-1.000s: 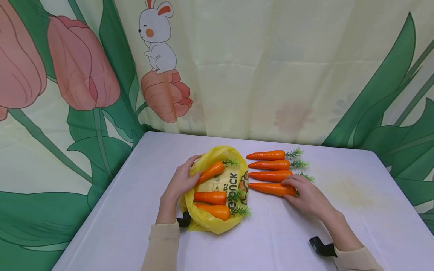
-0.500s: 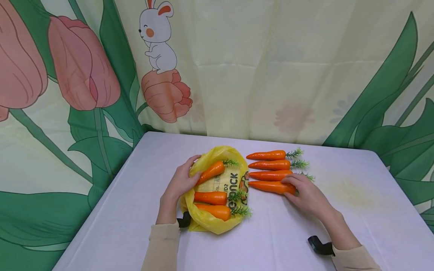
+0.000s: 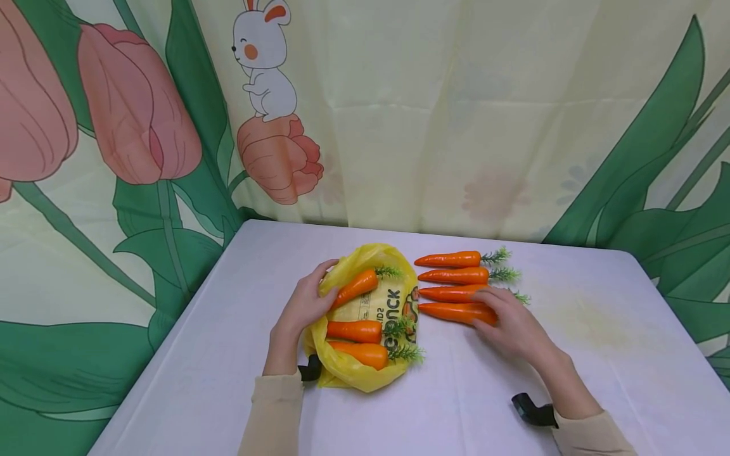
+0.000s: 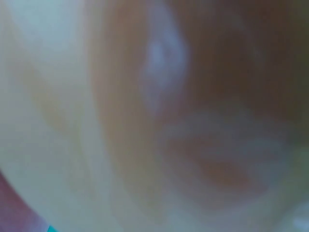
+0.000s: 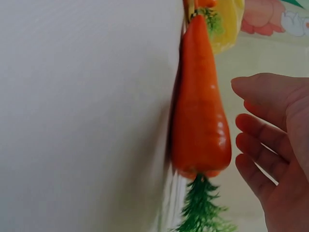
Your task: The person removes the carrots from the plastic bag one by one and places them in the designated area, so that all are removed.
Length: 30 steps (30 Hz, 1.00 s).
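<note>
My left hand [image 3: 308, 304] grips the left rim of a yellow plastic bag [image 3: 365, 379], thumb inside the mouth and fingers outside. Three orange carrots with green tops lie in the bag; the thumb is next to the upper carrot [image 3: 356, 287]. My right hand [image 3: 516, 323] hovers over the thick end of the nearest carrot [image 3: 456, 312] in a row on the table. In the right wrist view, its loosely bent fingers [image 5: 263, 133] are apart from this carrot [image 5: 202, 106]. The left wrist view is too blurred to read.
Behind the nearest carrot lie three more: one [image 3: 450, 293] partly under the right hand, a second [image 3: 456, 275], and a third [image 3: 450, 259] farthest back. All rest on a white tablecloth [image 3: 445, 405]. A printed curtain [image 3: 399, 158] hangs behind the table's back edge.
My right hand has shifted slightly left and up over the nearest carrot's thick end. The left hand, the bag and the carrots stay in place.
</note>
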Motion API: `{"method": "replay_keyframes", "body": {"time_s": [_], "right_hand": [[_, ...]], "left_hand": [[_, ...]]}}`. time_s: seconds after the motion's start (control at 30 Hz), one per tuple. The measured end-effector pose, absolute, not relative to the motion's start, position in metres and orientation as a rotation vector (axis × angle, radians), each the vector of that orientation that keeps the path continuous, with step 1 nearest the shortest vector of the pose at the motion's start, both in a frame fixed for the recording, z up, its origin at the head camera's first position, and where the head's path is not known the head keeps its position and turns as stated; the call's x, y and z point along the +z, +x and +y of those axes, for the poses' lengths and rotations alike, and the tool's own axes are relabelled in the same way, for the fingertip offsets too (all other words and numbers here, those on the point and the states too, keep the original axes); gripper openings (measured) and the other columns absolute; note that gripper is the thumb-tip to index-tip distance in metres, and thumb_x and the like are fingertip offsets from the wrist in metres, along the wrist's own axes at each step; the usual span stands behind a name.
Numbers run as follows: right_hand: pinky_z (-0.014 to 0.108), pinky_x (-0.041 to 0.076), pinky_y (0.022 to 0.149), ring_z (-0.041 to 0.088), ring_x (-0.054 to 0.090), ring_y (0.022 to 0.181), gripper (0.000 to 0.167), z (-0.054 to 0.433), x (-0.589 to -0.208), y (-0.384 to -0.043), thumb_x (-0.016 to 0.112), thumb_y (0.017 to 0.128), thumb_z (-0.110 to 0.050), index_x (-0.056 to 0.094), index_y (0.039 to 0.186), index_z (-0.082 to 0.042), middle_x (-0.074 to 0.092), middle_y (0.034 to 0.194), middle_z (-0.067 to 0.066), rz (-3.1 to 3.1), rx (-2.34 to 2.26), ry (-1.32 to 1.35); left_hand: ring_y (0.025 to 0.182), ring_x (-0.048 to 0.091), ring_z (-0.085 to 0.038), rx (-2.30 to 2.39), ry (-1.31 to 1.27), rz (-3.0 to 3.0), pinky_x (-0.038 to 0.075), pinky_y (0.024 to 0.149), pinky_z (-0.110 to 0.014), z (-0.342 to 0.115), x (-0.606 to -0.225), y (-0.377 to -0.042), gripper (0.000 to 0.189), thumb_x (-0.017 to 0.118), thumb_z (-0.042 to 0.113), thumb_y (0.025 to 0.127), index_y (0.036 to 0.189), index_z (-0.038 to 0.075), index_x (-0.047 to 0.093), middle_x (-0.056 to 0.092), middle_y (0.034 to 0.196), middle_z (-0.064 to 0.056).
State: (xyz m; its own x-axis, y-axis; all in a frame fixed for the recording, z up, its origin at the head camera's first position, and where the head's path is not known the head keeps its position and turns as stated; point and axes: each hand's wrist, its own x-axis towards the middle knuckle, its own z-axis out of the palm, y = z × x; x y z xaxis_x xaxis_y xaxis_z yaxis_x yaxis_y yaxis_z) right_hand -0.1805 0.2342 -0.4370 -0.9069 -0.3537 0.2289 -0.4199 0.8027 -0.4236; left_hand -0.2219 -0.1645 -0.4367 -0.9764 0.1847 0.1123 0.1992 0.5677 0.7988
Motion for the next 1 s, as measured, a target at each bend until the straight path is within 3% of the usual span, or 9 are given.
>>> {"method": "replay_keyframes", "body": {"time_s": [0.3, 0.6, 1.0], "right_hand": [[0.055, 0.048, 0.092, 0.036, 0.057, 0.113, 0.040, 0.211, -0.432, -0.184, 0.079, 0.085, -0.010, 0.067, 0.123, -0.005, 0.064, 0.122, 0.014, -2.830, 0.746, 0.671], [0.054, 0.048, 0.096, 0.032, 0.055, 0.119, 0.040, 0.188, -0.428, -0.187, 0.080, 0.088, -0.016, 0.068, 0.125, -0.010, 0.063, 0.125, 0.009, -2.802, 0.815, 0.704], [0.052, 0.047, 0.100, 0.032, 0.055, 0.122, 0.038, 0.163, -0.426, -0.191, 0.080, 0.087, -0.012, 0.070, 0.123, -0.007, 0.063, 0.128, 0.010, -2.742, 0.917, 0.826]], "left_hand": [[0.104, 0.061, -0.027, -1.415, -0.325, -2.772, 0.053, 0.092, -0.046, -0.164, -0.437, -0.221, 0.057, 0.064, 0.013, 0.096, 0.150, 0.019, 0.047, 0.063, 0.124, -0.012], [0.104, 0.061, -0.025, -1.413, -0.320, -2.784, 0.054, 0.091, -0.045, -0.163, -0.437, -0.222, 0.058, 0.062, 0.013, 0.097, 0.152, 0.020, 0.045, 0.063, 0.126, -0.011], [0.106, 0.061, -0.026, -1.404, -0.326, -2.781, 0.053, 0.092, -0.046, -0.163, -0.436, -0.221, 0.058, 0.063, 0.012, 0.096, 0.151, 0.019, 0.046, 0.063, 0.126, -0.011]]}}
